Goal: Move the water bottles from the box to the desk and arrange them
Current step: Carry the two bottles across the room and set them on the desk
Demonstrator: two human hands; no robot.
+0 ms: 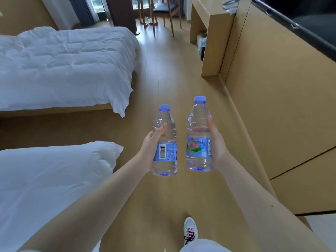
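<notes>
Two clear water bottles with blue caps are held upright in the air over the wooden floor (163,73), side by side and just apart. The left bottle (166,150) turns a blue label with a black barcode on a white patch toward the camera; the small print beside it is too fine to read. The right bottle (198,148) shows a blue label with a multicoloured picture and a small square code, and its writing is also illegible.

The left hand (151,148) wraps the left bottle at label height, thumb lying up along the clear body. The right hand (217,142) grips the right bottle from its outer side, thumb on the upper body.

A wooden desk (214,24) stands well ahead on the right. Two beds with white bedding, the far bed (63,66) and the near bed (51,179), fill the left. A white shoe (190,228) steps below.
</notes>
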